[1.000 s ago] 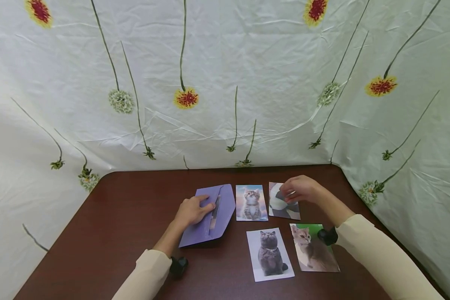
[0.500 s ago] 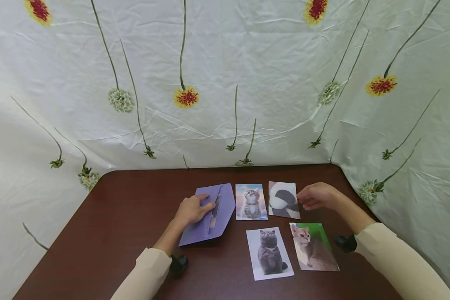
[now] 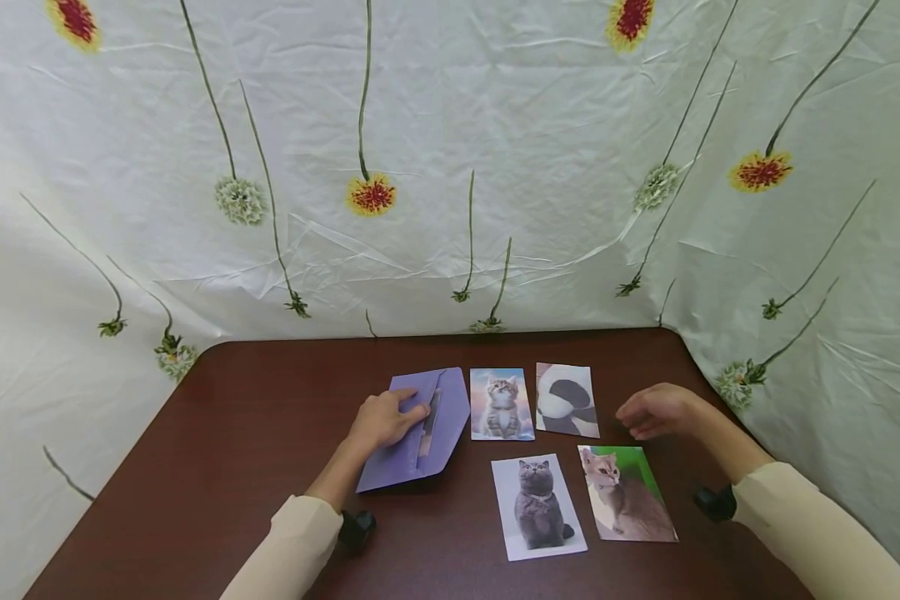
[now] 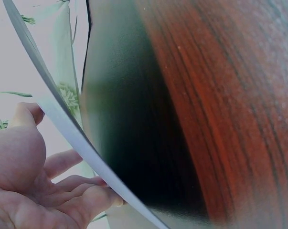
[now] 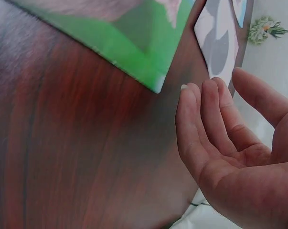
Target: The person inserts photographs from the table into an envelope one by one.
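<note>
My left hand point(image 3: 379, 423) rests on a purple envelope point(image 3: 456, 407), its thumb over the slot. Through that slot shows a strip of a picture point(image 3: 429, 432). The left wrist view has the envelope's edge point(image 4: 101, 167) side-on, with fingertips against it. My right hand point(image 3: 662, 410) holds nothing, its fingers loosely bent above the table, right of a black-and-white picture card point(image 3: 570, 402). Beside that card lies a striped kitten card point(image 3: 503, 407). Nearer me are a grey cat card point(image 3: 542, 508) and a brown cat card with green background point(image 3: 630, 493).
All of this lies on a dark red-brown table point(image 3: 270, 433) with rounded far corners. A white cloth with printed flowers point(image 3: 450, 167) hangs behind and along the sides. Each wrist wears a small black device point(image 3: 357, 530).
My right hand has drawn off the black-and-white card, rightward and toward me, uncovering it. The left hand and the envelope have stayed put.
</note>
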### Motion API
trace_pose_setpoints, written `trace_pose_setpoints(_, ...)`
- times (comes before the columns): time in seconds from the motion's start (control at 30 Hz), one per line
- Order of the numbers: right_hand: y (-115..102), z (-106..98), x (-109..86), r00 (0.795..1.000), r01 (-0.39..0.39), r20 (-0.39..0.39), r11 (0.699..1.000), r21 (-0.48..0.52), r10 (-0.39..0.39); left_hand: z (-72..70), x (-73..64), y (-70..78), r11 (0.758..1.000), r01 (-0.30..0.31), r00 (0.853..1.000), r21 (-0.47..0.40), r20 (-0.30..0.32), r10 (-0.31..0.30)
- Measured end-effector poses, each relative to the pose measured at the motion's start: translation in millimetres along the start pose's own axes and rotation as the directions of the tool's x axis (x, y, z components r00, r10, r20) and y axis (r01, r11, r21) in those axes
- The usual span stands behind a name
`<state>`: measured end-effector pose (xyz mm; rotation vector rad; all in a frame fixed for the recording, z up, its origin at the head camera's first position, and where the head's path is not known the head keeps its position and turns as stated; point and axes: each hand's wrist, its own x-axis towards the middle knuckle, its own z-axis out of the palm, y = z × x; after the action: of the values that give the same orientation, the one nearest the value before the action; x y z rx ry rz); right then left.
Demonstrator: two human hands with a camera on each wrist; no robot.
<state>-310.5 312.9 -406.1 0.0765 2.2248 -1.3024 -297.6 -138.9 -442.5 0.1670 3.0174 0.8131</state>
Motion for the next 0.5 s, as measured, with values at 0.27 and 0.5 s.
trace_pose_setpoints(0.27, 13, -6, -7.1, 0.999, -0.041, -0.008, 0.999, -0.025, 0.040, 0.7, 1.6, -0.9, 1.000, -0.001, 1.000, 0.004, -0.003, 0.001)
trace_pose_setpoints(0.5, 21, -8, -13.5, 0.997, -0.074, 0.007, 0.997, -0.031, 0.074, 1.4, 1.2, -1.3, 1.000, -0.003, 1.000, 0.002, 0.001, 0.003)
